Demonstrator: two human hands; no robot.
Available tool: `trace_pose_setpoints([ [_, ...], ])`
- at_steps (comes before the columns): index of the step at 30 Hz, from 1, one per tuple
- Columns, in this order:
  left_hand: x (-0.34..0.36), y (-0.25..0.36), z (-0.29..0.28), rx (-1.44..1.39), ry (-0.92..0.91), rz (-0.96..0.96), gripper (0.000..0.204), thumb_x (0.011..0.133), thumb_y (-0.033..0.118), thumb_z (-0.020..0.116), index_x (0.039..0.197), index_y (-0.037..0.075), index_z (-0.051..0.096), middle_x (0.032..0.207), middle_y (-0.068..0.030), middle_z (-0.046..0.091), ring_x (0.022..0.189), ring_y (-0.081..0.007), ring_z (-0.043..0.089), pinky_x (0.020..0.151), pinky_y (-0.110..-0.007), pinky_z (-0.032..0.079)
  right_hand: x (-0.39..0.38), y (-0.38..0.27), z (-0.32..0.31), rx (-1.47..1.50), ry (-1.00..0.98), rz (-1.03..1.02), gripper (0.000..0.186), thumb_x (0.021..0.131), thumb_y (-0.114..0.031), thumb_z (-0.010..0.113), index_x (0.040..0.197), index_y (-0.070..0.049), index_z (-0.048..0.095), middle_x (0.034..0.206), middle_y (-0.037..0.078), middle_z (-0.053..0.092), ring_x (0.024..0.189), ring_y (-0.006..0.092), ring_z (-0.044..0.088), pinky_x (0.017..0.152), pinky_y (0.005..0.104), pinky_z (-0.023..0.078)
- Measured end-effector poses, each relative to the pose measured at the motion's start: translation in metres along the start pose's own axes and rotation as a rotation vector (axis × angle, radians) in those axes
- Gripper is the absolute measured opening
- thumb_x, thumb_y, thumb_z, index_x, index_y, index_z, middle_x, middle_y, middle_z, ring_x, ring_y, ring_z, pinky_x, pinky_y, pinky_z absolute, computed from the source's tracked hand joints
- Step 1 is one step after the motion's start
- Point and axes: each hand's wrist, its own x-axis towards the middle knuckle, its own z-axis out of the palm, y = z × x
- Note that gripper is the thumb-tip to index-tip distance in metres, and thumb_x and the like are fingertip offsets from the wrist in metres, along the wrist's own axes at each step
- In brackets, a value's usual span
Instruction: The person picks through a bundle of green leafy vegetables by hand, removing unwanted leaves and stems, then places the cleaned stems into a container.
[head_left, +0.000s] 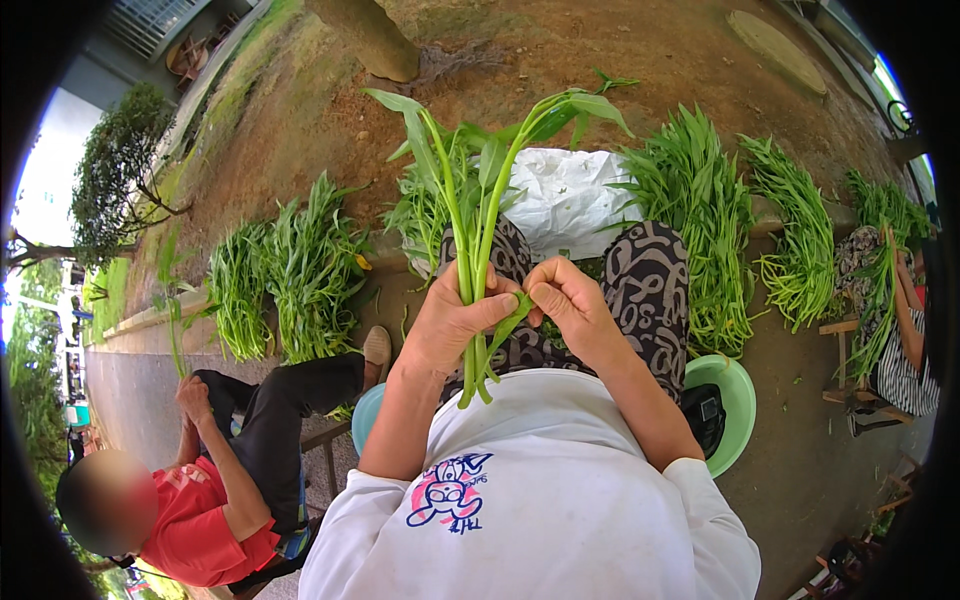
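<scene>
Above my lap, my left hand (455, 312) is closed round a few long green stalks of water spinach (484, 240). Their leafy tops spread away from me and the cut ends poke out below my fist. Close beside it, my right hand (570, 307) pinches a single green leaf (514, 318) between thumb and fingertips, near the stalks. The leaf's lower part hangs by my left thumb; whether it is still joined to a stalk I cannot tell. Beyond my knees lies a white plastic sheet (570, 195) with a leafy green heap (425, 210) at its left.
Bundles of greens lie along the kerb, left (315, 270) and right (695, 220). A pale green basin (738, 410) holding a black item is at my right. A person in a red shirt (215, 515) sits at left, holding a stalk; another with greens sits far right. A tree trunk (375, 40) stands ahead.
</scene>
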Motion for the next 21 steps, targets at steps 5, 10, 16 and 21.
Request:
trace_pose_setpoints([
  [5, 0.001, 0.000, -0.002, 0.045, 0.022, -0.016, 0.027, 0.077, 0.000, 0.075, 0.093, 0.009, 0.054, 0.090, -0.0064, 0.063, 0.073, -0.0112, 0.057, 0.060, -0.023, 0.046, -0.002, -0.007, 0.005, -0.254, 0.080, -0.087, 0.009, 0.096, -0.010, 0.055, 0.092, -0.002, 0.051, 0.080, 0.004, 0.053, 0.068, 0.0125, 0.052, 0.062, 0.0257, 0.045],
  [10, -0.001, -0.001, -0.001, 0.102, 0.012, 0.007, 0.028, 0.078, 0.003, 0.076, 0.096, 0.008, 0.055, 0.087, -0.0023, 0.060, 0.073, -0.0101, 0.057, 0.061, -0.023, 0.046, 0.000, -0.009, 0.006, -0.567, 0.131, -0.310, 0.008, 0.092, -0.006, 0.057, 0.092, -0.002, 0.051, 0.081, 0.009, 0.053, 0.070, 0.0190, 0.053, 0.062, 0.0292, 0.045],
  [16, -0.003, -0.001, 0.001, 0.077, -0.015, 0.017, 0.028, 0.077, 0.002, 0.075, 0.094, 0.008, 0.054, 0.084, -0.0001, 0.057, 0.074, -0.0094, 0.055, 0.064, -0.024, 0.045, -0.004, -0.002, 0.006, -0.329, 0.056, -0.089, 0.010, 0.095, -0.009, 0.055, 0.093, -0.001, 0.051, 0.082, 0.006, 0.054, 0.069, 0.0145, 0.054, 0.063, 0.0279, 0.046],
  [21, -0.002, -0.004, -0.005, 0.097, -0.028, 0.007, 0.026, 0.079, 0.003, 0.074, 0.094, 0.008, 0.053, 0.085, -0.0009, 0.058, 0.074, -0.0093, 0.054, 0.066, -0.024, 0.045, -0.006, 0.006, 0.004, 0.032, 0.020, 0.035, 0.013, 0.098, -0.014, 0.052, 0.095, -0.002, 0.050, 0.083, 0.004, 0.055, 0.074, 0.0120, 0.058, 0.068, 0.0251, 0.050],
])
